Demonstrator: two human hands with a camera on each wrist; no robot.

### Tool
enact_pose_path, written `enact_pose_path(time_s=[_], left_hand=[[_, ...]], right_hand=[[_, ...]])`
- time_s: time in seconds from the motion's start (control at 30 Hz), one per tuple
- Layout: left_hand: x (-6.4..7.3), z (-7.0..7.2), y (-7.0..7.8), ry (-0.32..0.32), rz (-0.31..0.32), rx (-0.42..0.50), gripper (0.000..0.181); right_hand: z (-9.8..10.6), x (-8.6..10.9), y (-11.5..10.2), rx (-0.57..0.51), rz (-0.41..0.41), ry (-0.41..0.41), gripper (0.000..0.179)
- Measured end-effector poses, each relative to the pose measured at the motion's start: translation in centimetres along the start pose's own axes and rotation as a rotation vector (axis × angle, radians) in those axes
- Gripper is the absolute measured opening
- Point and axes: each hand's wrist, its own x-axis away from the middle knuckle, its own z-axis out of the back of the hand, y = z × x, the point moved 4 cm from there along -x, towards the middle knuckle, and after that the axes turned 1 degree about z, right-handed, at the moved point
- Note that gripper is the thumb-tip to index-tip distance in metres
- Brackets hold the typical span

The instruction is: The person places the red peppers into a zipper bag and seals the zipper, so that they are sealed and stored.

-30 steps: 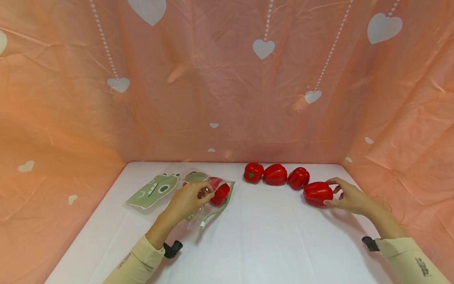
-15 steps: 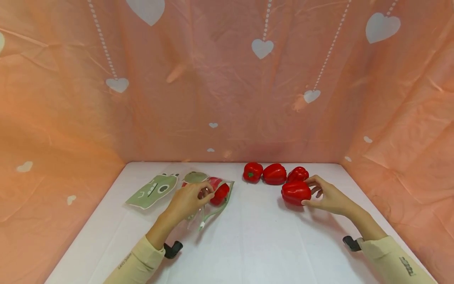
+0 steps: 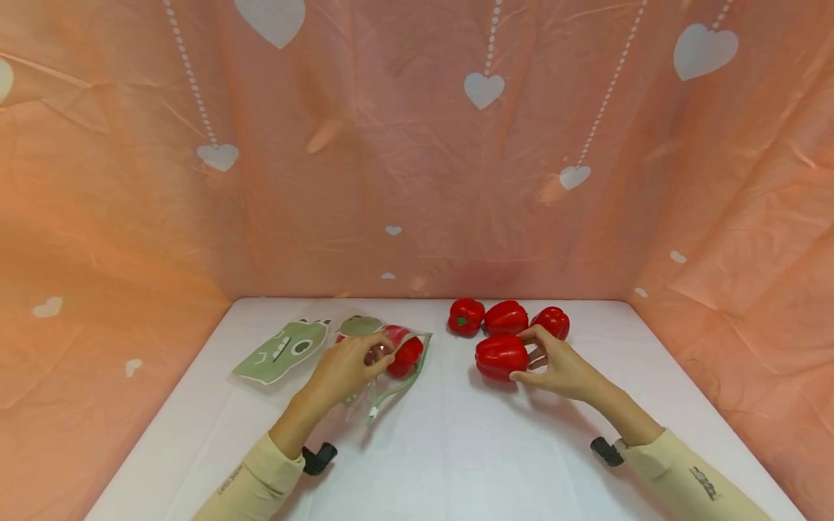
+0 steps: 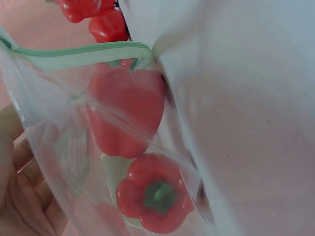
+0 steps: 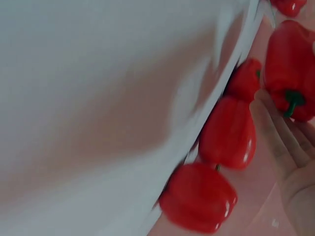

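My left hand (image 3: 348, 365) pinches the upper edge of a clear zip bag (image 3: 391, 394) with a green zipper (image 4: 83, 49), keeping its mouth raised. Red bell peppers lie inside: in the left wrist view one pepper (image 4: 128, 113) is near the mouth and another (image 4: 155, 194) sits deeper, green stem showing. Over the table, right of the bag, my right hand (image 3: 560, 369) grips a red bell pepper (image 3: 500, 357) between thumb and fingers. The right wrist view shows that pepper (image 5: 290, 69) with its green stem toward the palm.
Three more red bell peppers, a left one (image 3: 465, 317), a middle one (image 3: 506, 317) and a right one (image 3: 551, 322), stand along the back of the white table (image 3: 443, 456). A green cartoon-face print (image 3: 283, 352) lies left of my left hand. An orange curtain (image 3: 417, 181) encloses the table.
My right hand has carried its bell pepper leftward, from the right end of the pepper row to in front of the middle pepper. My left hand and the bag have stayed in place.
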Motion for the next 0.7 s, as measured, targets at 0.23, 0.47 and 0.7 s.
enact_pose_path(time_s=[0.23, 0.47, 0.7], left_hand=[[0.0, 0.0, 0.1, 0.0, 0.003, -0.004, 0.006], [0.1, 0.0, 0.1, 0.001, 0.005, -0.013, 0.005], [0.1, 0.0, 0.1, 0.0, 0.01, -0.012, 0.007]], right_hand=[[-2.1, -0.7, -1.2, -0.097, -0.024, -0.004, 0.066], [-4.1, -1.2, -2.2, -0.19, -0.053, 0.007, 0.065], [-5.8, -1.8, -3.1, -0.226, -0.102, 0.02, 0.067]])
